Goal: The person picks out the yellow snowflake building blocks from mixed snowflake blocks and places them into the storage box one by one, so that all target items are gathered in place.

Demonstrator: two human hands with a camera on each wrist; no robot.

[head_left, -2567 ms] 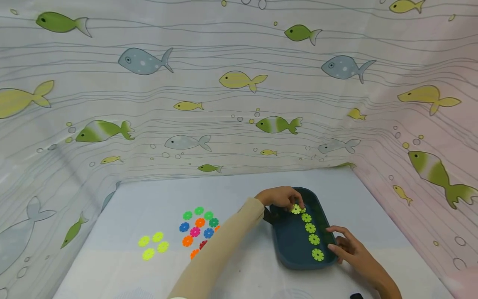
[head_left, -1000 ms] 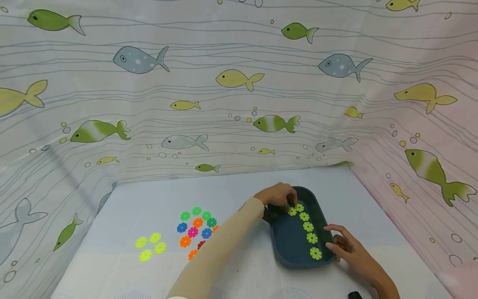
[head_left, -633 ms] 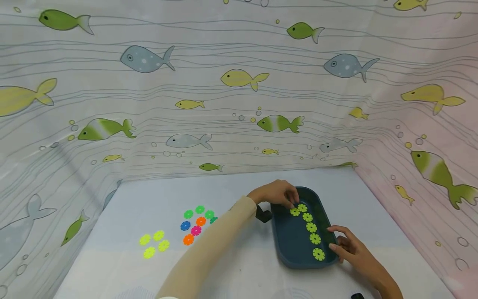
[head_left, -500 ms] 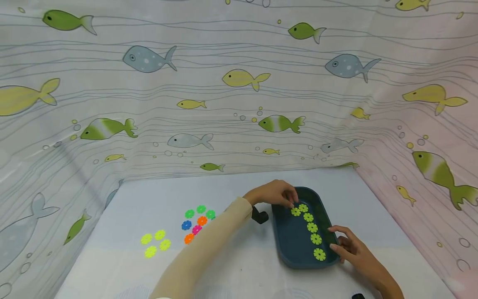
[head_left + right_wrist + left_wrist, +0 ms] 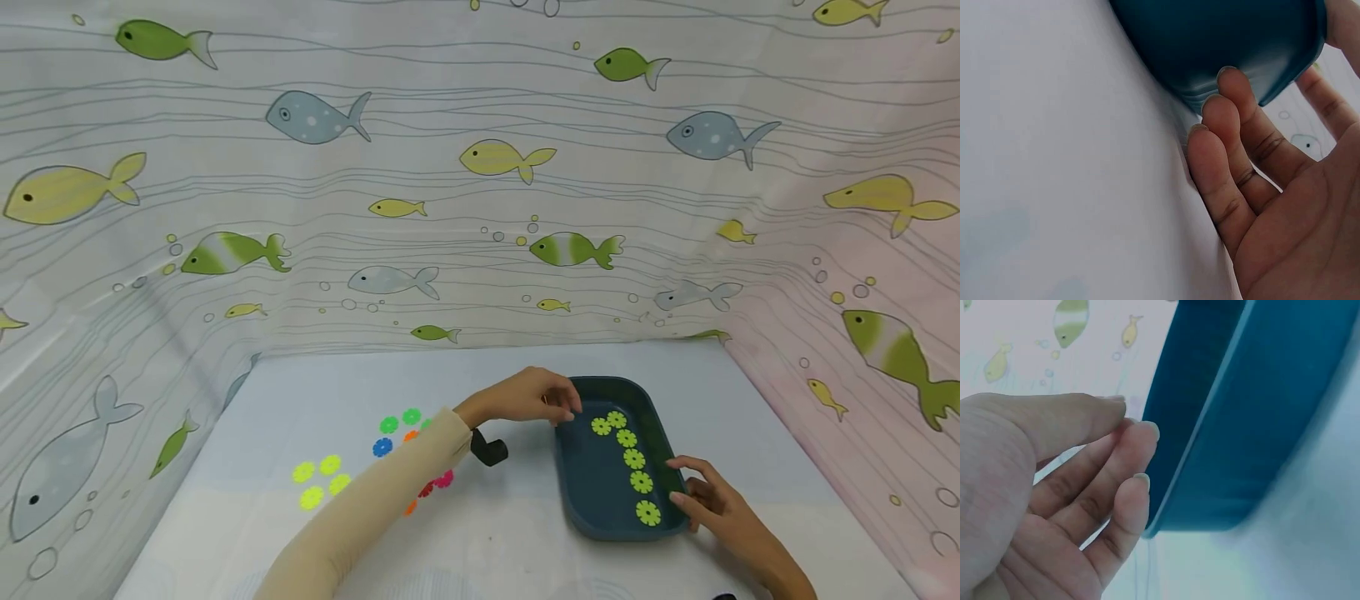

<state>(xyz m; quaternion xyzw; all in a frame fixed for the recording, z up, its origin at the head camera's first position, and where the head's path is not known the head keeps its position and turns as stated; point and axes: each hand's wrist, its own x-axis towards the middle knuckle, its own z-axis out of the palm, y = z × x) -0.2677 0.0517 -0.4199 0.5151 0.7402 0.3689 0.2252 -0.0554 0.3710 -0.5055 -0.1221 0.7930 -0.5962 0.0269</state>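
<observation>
A dark blue-green plastic tray (image 5: 592, 492) lies on the table at right of centre in the head view. Inside it, several yellow-green notched flower discs (image 5: 633, 459) run in a line toward the far end, where one disc (image 5: 601, 427) sits beside the top of the line. My left hand (image 5: 525, 396) hovers at the tray's left rim, fingers loosely bent; the left wrist view shows nothing between thumb and fingertips. My right hand (image 5: 720, 508) holds the tray's near right rim, thumb on the inner side and the other fingers against the outer wall, as the right wrist view shows.
Several yellow discs (image 5: 311, 497) lie on the left of the white table. Nearby is a mixed group with a blue disc (image 5: 382, 447) and a green disc (image 5: 411, 416), partly hidden by my left sleeve (image 5: 375, 492). A fish-printed curtain (image 5: 480, 250) surrounds the table.
My left hand has let go of a yellow-green disc at the tray's far end and drawn back left to the rim. My right hand keeps its hold.
</observation>
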